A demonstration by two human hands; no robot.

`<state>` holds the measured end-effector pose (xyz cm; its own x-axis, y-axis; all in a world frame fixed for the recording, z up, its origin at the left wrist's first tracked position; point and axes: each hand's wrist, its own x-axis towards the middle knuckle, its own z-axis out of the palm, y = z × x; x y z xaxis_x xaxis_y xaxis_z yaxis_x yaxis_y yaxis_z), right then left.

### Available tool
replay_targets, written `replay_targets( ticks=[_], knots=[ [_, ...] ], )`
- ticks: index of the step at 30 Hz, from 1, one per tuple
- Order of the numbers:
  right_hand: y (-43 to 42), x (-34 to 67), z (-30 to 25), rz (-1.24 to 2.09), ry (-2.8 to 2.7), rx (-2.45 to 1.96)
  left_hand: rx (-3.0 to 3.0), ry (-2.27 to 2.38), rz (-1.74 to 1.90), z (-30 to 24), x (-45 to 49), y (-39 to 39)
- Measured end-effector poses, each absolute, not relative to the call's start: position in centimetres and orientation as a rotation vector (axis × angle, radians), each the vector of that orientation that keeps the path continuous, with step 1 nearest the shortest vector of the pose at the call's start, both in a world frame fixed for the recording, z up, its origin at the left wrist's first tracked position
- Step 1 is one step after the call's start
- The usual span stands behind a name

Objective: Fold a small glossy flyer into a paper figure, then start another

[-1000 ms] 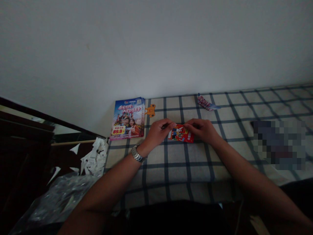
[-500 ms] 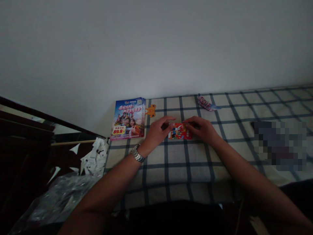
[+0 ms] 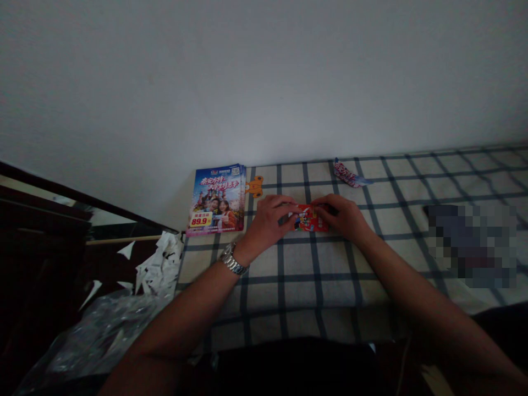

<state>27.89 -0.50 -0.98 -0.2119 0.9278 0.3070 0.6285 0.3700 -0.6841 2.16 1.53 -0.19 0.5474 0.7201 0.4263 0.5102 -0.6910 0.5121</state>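
Note:
Between my hands, over the checked cloth, is a small red card-like piece with coloured cartoon figures and pale lettering. My left hand, with a metal watch on its wrist, pinches the piece's left end between thumb and fingers. At the upper right edge, the fingers of my right hand are closed on the same piece. Fingertips cover parts of both ends. Whether it is a flat card or a packet, I cannot tell.
A stack of blue and pink flyers lies left, beside an orange bear figure. A twisted printed strip lies near the wall. Right is a pixelated dark object. Torn white paper and clear plastic sit lower left.
The red piece has shifted slightly right and away from me. My left hand has moved with it, its fingers now closer in over the left end. The right hand has barely moved.

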Motion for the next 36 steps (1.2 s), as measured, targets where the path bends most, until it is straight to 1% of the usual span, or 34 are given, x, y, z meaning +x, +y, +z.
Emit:
replay_targets(
  ticks=[4, 11, 19, 36],
  knots=[
    [-0.3, 28.1, -1.3, 0.499, -1.992, -1.331, 2.511, 0.945, 0.788, -0.2, 2.4, 1.3],
    [-0.2, 28.1, -1.3, 0.473, -2.025, -1.291, 2.551, 0.977, 0.670, 0.1, 2.4, 0.8],
    [-0.1, 28.2, -1.1, 0.367, -1.994, -1.244, 2.588, 0.980, 0.645, 0.6, 2.4, 0.5],
    [-0.3, 28.2, -1.2, 0.411, -2.050, -1.171, 2.634, 1.055, 0.635, -0.4, 2.7, 0.0]
  ],
)
